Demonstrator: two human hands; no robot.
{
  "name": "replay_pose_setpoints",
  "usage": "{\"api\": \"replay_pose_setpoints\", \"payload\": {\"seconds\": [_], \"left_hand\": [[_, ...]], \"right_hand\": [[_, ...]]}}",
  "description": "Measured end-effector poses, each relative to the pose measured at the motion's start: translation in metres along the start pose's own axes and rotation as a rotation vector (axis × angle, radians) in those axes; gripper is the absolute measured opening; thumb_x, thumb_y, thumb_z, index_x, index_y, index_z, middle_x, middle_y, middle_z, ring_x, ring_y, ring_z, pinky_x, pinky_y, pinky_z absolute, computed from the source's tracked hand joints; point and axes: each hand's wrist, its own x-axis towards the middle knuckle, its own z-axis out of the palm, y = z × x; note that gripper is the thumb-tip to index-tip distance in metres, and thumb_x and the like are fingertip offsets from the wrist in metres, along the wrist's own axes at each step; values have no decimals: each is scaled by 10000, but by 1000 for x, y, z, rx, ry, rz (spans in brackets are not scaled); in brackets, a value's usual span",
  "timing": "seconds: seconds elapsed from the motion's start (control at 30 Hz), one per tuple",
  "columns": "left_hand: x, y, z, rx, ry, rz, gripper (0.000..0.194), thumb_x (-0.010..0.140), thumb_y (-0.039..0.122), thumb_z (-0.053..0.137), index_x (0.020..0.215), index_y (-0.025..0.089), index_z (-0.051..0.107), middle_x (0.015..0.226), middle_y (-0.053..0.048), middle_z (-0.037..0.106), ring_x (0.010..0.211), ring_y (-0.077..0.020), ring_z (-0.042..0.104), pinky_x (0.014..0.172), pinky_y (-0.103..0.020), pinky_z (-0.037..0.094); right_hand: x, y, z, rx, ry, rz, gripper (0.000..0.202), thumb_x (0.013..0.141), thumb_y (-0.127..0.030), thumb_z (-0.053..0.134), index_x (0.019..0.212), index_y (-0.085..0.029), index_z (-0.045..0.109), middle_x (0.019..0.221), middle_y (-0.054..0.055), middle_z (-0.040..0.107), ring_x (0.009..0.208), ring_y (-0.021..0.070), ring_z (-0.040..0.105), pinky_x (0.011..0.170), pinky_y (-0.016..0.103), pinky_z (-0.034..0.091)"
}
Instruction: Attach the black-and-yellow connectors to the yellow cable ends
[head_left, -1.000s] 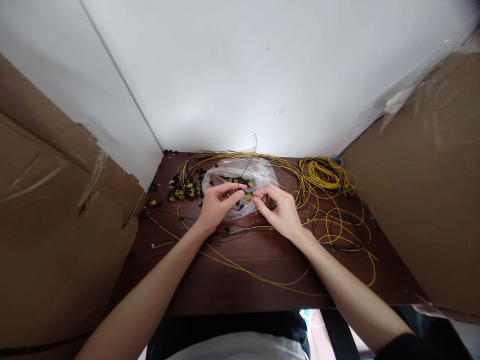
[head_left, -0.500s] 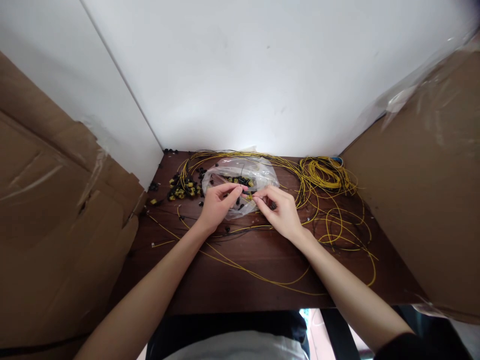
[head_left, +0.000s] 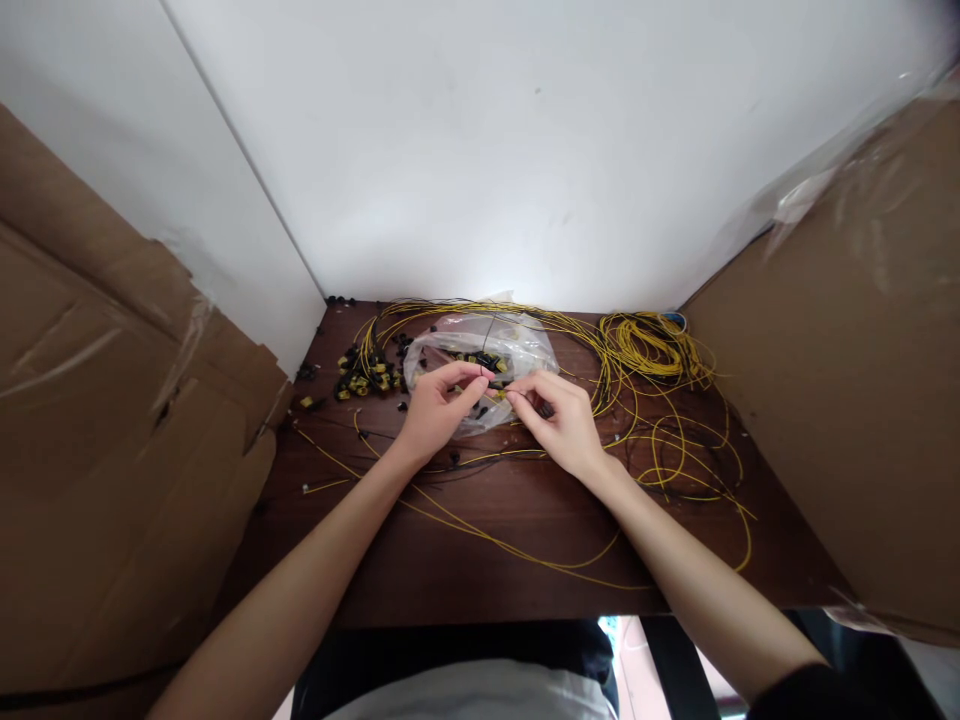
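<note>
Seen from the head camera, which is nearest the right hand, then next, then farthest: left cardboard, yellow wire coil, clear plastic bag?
From the right hand:
1. Clear plastic bag: just beyond, toward the left.
2. Yellow wire coil: farther back, right.
3. Left cardboard: far left.

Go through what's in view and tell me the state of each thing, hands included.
Left hand: pinching the black wire.
Right hand: pinched, apparently on the same wire.
Black wire: one end sticking up past the left hand.
Plastic bag: crumpled, lying behind the hands.
Yellow wire: coiled at right, loose strands elsewhere.
Connectors: heaped left of the bag.
</note>
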Motion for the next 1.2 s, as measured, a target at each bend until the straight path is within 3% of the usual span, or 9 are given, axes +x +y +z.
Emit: {"api": "replay_pose_setpoints", "payload": {"seconds": [0.13,0.27,0.37,0.6,0.77,1.0,1.2], "left_hand": [[0,-2,0,37,-27,47,150,753,275,629,816,143,663,833,-60,682,658,-118,602,562,-209,467],[0,-3,-1,39,-53,57,133,744,263,640,803,145,632,842,-55,662,783,-146,623,681,-236,496],[0,-2,-1,-1,-75,31,150,722,261,661,773,146,579,811,-40,644,774,-136,609,698,-239,489],[1,0,1,-111,-18,-46,182,715,279,674,743,146,553,697,-6,612,590,-80,541,555,-193,441],[0,-1,0,-63,-43,-47,193,720,269,673,857,133,665,853,-63,687,667,-105,587,580,-202,456],[0,-3,-2,16,-22,-43,192,722,273,667,850,135,706,818,-55,702,633,-105,583,567,-201,454],[0,-5,-2,48,-25,-25,187,719,268,676,847,136,711,823,-57,705,713,-123,609,661,-222,477]], "right_hand": [[0,-1,0,11,1,0,143,871,-278,515,840,-193,626,750,30,617,655,146,547,625,276,445],[0,-1,0,-1,10,2,146,870,-267,512,836,-189,630,742,29,620,638,143,542,613,273,440],[0,0,-1,-17,25,11,150,865,-264,518,813,-182,633,723,29,618,615,140,528,595,269,427],[-1,0,-1,-20,33,6,153,867,-264,522,814,-176,635,712,28,611,604,136,519,592,266,420],[0,2,0,-31,38,4,156,870,-271,518,844,-181,642,725,31,619,608,138,522,589,263,425],[-1,2,0,-18,83,3,140,852,-270,548,808,-176,643,700,24,617,590,131,526,581,254,428],[0,1,0,-16,73,1,126,850,-248,550,799,-175,640,686,17,607,581,125,512,571,252,424]]}}
